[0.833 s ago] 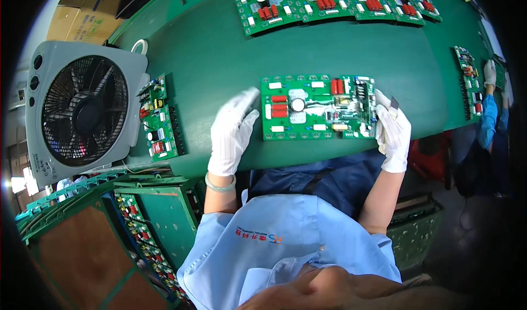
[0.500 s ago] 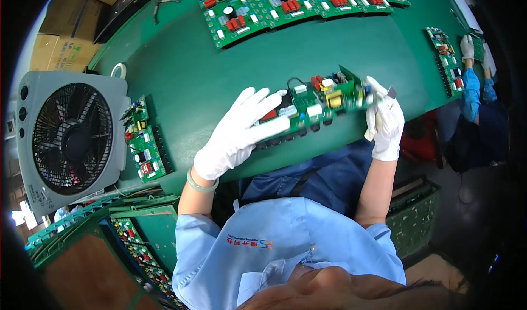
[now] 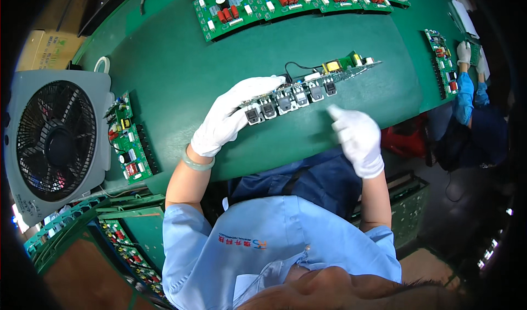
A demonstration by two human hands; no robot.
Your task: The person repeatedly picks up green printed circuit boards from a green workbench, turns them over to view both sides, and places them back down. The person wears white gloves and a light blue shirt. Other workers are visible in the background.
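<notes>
My left hand [image 3: 225, 109], in a white glove, grips the left end of a green circuit board [image 3: 351, 73]. The board is tilted up above the table, so its long edge with a row of dark square sockets [image 3: 300, 98] faces me. A yellow transformer [image 3: 331, 66] and a black wire loop [image 3: 299, 65] show along its upper side. Apart from the board, at its lower right, hovers my white-gloved right hand [image 3: 358, 141]. Its fingers are curled in and a little blurred; whatever they may hold is hidden.
Several joined circuit boards [image 3: 285, 5] lie along the table's far side. Single boards stand at the left [image 3: 132, 145] and right [image 3: 441, 60]. A grey box fan [image 3: 57, 140] occupies the left edge, with pliers [image 3: 145, 0] farther back. At far right are a co-worker's gloved hands [image 3: 464, 52].
The board has been tilted so its sockets face me, its right end no longer near my right hand. My right hand has moved down and left, away from the board.
</notes>
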